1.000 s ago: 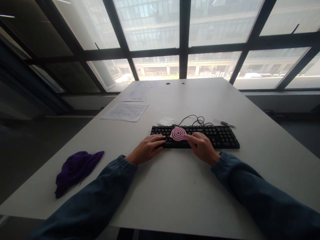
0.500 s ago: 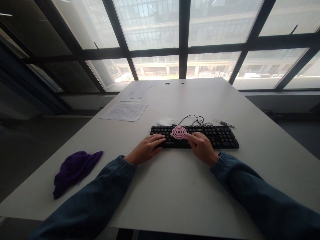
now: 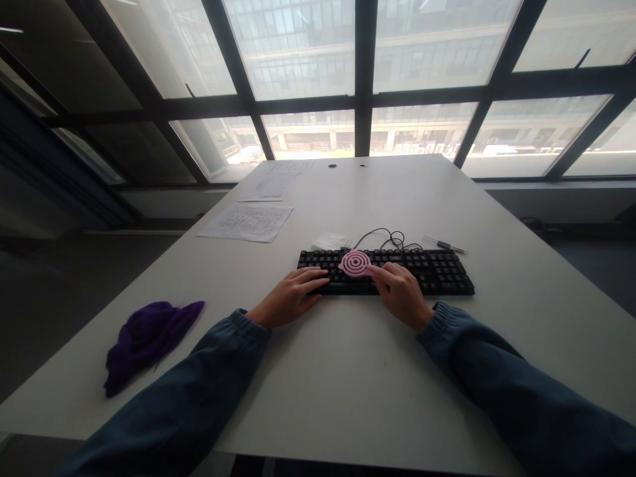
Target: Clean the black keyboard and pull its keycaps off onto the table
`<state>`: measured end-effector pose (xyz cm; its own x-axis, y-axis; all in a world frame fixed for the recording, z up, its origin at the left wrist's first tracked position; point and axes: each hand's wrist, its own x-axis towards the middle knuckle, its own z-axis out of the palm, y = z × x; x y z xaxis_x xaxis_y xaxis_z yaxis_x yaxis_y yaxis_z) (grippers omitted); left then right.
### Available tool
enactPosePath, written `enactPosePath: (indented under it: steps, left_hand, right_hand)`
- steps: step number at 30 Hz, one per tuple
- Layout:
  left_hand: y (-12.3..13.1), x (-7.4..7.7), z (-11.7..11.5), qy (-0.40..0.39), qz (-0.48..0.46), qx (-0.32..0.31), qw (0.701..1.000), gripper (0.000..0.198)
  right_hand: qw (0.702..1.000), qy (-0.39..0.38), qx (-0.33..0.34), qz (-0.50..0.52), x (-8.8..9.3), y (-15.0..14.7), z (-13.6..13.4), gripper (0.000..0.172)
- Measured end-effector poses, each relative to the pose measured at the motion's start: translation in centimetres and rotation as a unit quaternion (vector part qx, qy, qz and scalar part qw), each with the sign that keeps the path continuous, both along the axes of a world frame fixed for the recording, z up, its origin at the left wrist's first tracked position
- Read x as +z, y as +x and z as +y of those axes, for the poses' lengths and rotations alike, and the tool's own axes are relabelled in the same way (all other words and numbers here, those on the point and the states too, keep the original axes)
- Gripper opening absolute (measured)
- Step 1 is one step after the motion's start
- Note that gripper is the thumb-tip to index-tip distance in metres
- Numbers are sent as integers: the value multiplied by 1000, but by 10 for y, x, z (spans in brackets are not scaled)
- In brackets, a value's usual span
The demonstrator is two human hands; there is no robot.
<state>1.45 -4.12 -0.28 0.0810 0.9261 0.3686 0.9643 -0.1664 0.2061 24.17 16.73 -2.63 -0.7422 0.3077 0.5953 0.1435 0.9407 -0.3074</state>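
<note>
We see a pink, round, plastic-looking disc with concentric rings (image 3: 356, 263) at the middle of a long black plastic keyboard (image 3: 447, 275), which lies on a smooth white table (image 3: 348, 377). The bare right hand (image 3: 402, 293) pinches the disc by its right edge; the bare left hand (image 3: 288, 297) grips nothing, its fingers extended over the keyboard's left end. We judge the disc light, fairly stiff and not readily broken, best taken by the rim at its right side. The fringe beneath may be bristles; we cannot tell whether it meets the keys.
</note>
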Motion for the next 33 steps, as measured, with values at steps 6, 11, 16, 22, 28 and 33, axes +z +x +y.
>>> enactPosePath:
  steps: [6,11,16,22,28,33]
  left_hand:
    - [1,-2,1,9,10,14,1000,37]
    - [15,-2,9,38,-6,35,999,33]
    - [56,1,22,47,-167,75,982,21]
    - [92,7,28,33,-422,73,903,27]
    - [103,2,38,47,-598,80,796,38]
    - [106,1,43,61,-640,126,756,34]
  right_hand:
    - [1000,-7,-13,-3,2,0,-1,27]
    - [996,-89,0,23,7,-3,-15,13]
    - [984,-170,25,37,10,-8,-38,23]
    - [975,-208,50,55,11,-7,-62,17]
    - [978,-191,77,42,11,-8,-63,22]
    - [976,-164,142,-2,15,-4,-60,29]
